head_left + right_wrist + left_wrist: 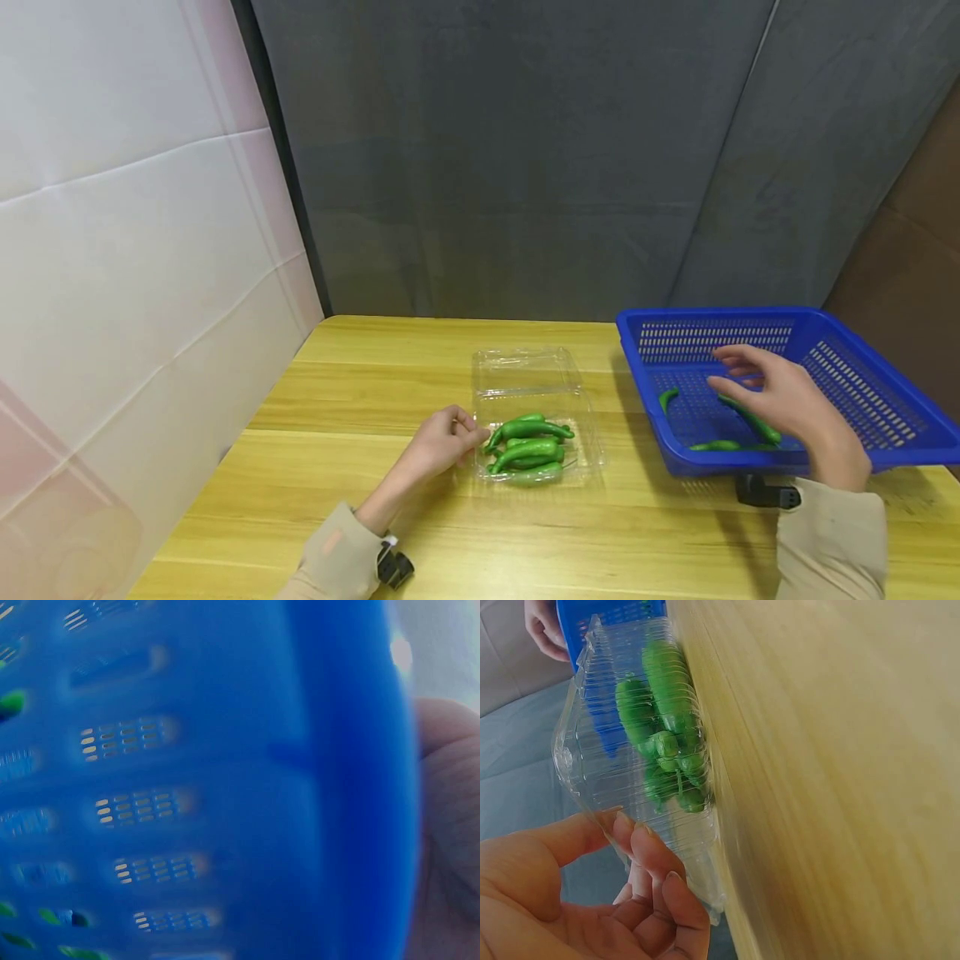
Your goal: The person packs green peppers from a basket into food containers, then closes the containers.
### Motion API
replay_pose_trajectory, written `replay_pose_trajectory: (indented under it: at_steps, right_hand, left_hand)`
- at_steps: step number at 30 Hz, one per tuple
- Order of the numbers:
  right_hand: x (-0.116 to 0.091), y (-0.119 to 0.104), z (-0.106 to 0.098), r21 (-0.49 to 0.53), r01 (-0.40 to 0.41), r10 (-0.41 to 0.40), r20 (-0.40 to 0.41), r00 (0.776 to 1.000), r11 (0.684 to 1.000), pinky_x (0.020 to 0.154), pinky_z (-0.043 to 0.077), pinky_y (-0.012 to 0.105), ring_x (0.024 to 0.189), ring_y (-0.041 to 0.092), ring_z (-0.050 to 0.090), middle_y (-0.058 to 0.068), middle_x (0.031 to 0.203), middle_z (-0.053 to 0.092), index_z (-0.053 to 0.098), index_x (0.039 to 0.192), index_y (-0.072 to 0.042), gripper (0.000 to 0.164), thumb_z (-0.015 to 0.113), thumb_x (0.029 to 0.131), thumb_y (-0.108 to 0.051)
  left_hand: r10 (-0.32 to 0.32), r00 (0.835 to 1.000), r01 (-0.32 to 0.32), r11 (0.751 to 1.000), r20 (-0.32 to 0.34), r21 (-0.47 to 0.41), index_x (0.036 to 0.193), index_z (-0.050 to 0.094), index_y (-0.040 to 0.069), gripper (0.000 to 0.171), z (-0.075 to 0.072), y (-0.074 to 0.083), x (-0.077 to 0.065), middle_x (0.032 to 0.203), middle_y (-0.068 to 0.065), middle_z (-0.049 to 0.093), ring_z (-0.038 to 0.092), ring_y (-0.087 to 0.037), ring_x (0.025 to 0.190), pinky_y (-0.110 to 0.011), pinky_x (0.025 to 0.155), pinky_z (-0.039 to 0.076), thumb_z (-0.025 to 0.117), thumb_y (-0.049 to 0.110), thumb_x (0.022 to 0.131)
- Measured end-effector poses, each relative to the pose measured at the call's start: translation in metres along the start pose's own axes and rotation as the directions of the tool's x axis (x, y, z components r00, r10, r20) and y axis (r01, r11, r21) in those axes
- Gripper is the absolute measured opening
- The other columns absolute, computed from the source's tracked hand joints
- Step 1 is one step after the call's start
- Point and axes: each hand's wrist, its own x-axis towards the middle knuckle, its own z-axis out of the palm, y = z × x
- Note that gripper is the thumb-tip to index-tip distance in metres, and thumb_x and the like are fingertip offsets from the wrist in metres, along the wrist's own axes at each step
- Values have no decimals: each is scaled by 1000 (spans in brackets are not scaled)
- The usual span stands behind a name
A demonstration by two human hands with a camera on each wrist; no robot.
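A clear plastic clamshell box (pixel 588 442) lies with its lid (pixel 525 371) folded back on the wooden table. Several green chili peppers (pixel 528 450) are heaped in its base. My left hand (pixel 444 437) pinches the box's left rim between thumb and fingertips, as the left wrist view shows up close. Above the blue plastic basket (pixel 651 408), my right hand (pixel 783 396) hovers with fingers slightly bent and apart from the thumb, nothing between them. Under it lie several more green peppers (pixel 716 446). The basket wall hides most of that hand in the right wrist view.
The wooden table (pixel 360 375) carries the box at its middle and the basket at its right. A dark grey curtain (pixel 487 167) rises behind the table, with a pale cloth wall (pixel 150 250) on the left.
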Motion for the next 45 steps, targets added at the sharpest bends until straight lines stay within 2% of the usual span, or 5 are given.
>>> replay_pose_trajectory:
  at_steps: [6,13,15,39,45]
  right_hand:
    - [-3,7,-1,-4,-12,12,-2,1000,1000,83,53,34,104,44,65,28,120,65,62,128,4,47,73,95,-26]
    - [-4,13,-1,-9,-47,47,26,999,999,88,50,57,104,45,64,31,120,64,60,129,5,51,72,96,-31]
    - [-4,15,-1,-9,-53,53,26,998,999,88,50,59,104,45,64,31,119,64,60,129,6,51,72,96,-31]
    - [-9,43,3,-95,-157,165,84,983,983,86,48,62,103,52,62,38,115,61,57,124,11,51,71,95,-28]
    - [-10,47,-1,-144,-238,253,101,962,961,82,47,63,101,56,59,39,111,62,54,121,16,51,72,93,-23]
  left_hand:
    - [3,1000,-3,1000,5,-6,99,57,1,20,0,0,-1,73,-12,62,56,-20,60,-30,58,44,69,16,96]
    - [10,1000,-10,1000,5,-9,99,57,0,21,0,1,-2,74,-11,62,56,-19,60,-30,57,46,70,16,96]
    - [12,1000,-11,1000,6,-10,99,57,0,21,0,1,-2,74,-11,62,56,-19,60,-30,57,46,70,17,96]
    - [14,1000,-14,1000,10,-15,98,57,1,21,-1,1,-2,74,-13,62,56,-20,60,-28,57,44,69,17,97]
    - [15,1000,-15,1000,7,-15,98,57,1,21,0,2,-3,74,-13,62,56,-20,60,-29,57,44,70,17,96]
